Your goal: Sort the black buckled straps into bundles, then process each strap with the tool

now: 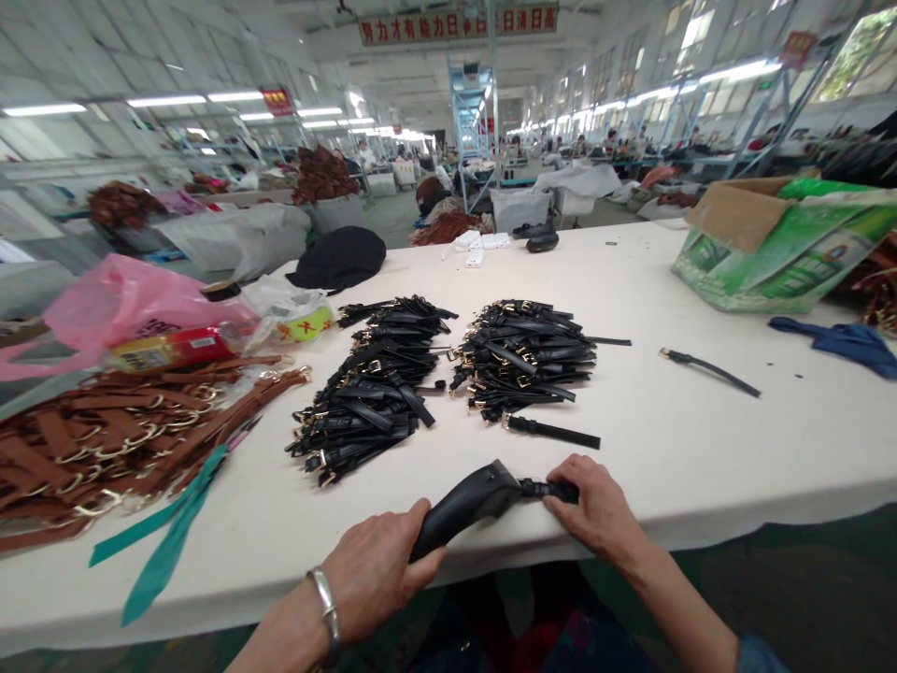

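Note:
My left hand (378,559), with a silver bangle on its wrist, is wrapped round the grip of a black handheld tool (468,505) shaped like a hair clipper. The tool's wide head points right, up against the end of a short black buckle strap (536,488). That strap is pinched in my right hand (592,505) near the table's front edge; its far part is hidden by my fingers. Beyond my hands lie a left pile of black buckle straps (382,374) and a right pile of them (525,355). One loose strap (553,431) lies in front of the right pile.
Brown straps with metal rings (140,439) and teal ribbons (178,528) cover the table's left side, near a pink plastic bag (140,299). A black cap (340,257) lies behind. To the right are a single strap (711,369), a green box (757,262) and blue cloth (841,346).

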Motion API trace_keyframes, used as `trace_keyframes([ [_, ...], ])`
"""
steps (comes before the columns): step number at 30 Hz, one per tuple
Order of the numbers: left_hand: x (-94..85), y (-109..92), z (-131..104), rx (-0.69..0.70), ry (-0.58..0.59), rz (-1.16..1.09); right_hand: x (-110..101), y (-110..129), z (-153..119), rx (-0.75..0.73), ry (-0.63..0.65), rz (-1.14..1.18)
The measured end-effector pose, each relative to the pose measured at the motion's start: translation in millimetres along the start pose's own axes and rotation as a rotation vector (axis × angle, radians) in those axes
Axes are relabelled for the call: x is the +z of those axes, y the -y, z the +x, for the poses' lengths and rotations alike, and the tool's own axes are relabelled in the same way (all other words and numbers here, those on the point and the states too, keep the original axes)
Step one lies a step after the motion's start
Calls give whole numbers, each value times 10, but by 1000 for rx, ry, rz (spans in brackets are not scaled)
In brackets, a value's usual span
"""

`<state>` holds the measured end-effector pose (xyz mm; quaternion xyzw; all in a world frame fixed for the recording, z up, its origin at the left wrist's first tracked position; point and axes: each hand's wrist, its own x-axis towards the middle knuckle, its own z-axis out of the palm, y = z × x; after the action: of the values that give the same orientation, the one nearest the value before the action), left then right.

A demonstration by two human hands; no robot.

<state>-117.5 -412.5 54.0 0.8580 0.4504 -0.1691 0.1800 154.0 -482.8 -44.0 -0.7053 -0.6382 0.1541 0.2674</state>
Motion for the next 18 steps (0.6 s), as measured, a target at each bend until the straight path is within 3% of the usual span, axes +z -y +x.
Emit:
trace_keyframes([
  [5,-42,-50,-12,-7,23,0,-32,-115,-55,-12,-25,71],
  [12,-196,-46,-12,32,26,66,-38,-73,-112,1,-41,88],
  [18,-484,-402,94,123,96,207,5,-128,-101,18,-37,84],
])
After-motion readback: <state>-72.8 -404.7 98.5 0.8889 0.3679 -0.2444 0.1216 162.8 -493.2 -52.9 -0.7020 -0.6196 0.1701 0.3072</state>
